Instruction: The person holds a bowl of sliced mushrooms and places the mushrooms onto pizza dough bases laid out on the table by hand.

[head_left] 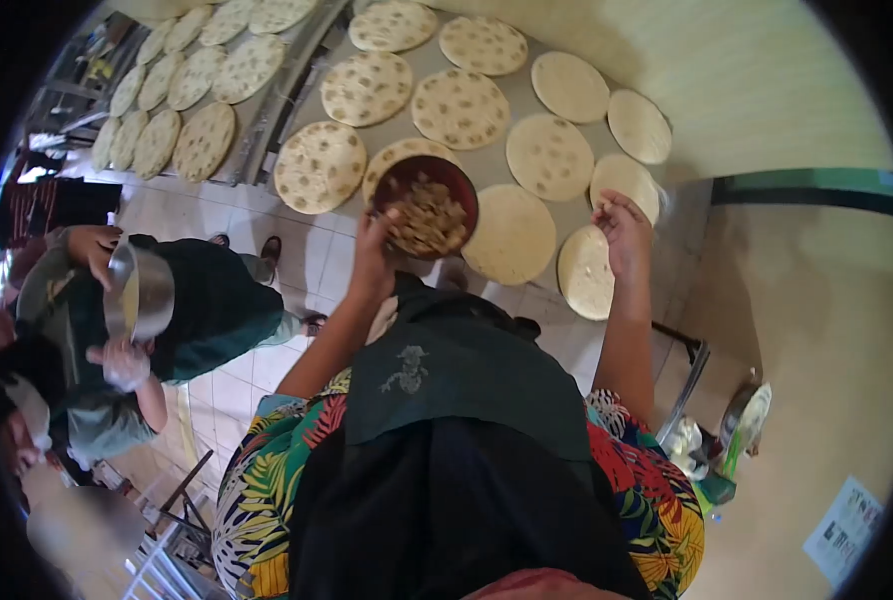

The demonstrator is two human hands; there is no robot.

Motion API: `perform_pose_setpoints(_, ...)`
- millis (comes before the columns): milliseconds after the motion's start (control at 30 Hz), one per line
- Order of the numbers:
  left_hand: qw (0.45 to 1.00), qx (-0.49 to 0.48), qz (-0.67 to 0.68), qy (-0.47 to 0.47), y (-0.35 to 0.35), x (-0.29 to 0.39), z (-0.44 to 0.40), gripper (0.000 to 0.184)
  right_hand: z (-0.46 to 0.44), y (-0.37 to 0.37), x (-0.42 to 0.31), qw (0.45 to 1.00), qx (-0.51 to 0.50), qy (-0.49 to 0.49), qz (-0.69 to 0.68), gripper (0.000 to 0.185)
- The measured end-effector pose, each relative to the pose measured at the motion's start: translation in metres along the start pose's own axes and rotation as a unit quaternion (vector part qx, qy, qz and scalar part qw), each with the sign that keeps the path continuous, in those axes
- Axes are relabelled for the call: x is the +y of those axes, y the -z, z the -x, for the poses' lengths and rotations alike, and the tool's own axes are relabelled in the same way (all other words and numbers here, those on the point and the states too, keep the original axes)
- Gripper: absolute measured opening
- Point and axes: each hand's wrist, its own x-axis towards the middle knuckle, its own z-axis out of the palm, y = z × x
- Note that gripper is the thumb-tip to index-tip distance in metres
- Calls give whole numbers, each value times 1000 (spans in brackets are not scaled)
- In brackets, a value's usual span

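My left hand [374, 255] grips the rim of a dark red bowl [473, 195], which is tilted toward me and holds brown chopped pieces [429, 215]. Above the lower right of the table, my right hand [624, 228] has its fingers drawn together over a pale flatbread round [587, 275]. What they pinch, if anything, is too small to make out. A few small bits show on that round near the hand. Close by lie a plain round [510, 235] and one with a few brown pieces [550, 158]. Farther left, rounds [320, 167] are dotted all over with brown pieces.
More topped rounds lie on a second table [252, 115] at the upper left. At left, a co-worker in a dark green apron holds a metal bowl [152, 290]. Bags and containers [702, 450] sit at the lower right by the wall [817, 330].
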Motion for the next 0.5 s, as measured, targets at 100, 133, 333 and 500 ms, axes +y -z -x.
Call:
perform_pose_setpoints(100,1000,2,-17,-21,13,6,-9,48,4,33,16,996,55,-9,66,21)
perform_pose_setpoints(133,999,-10,-23,-34,12,10,-10,48,8,36,26,996,60,-19,66,21)
perform_pose_setpoints(333,997,18,-54,-50,5,21,-10,52,9,6,104,989,-13,-75,127,20)
perform_pose_setpoints(500,997,30,-49,-51,0,19,-1,54,-9,-34,155,944,-89,-115,295,13)
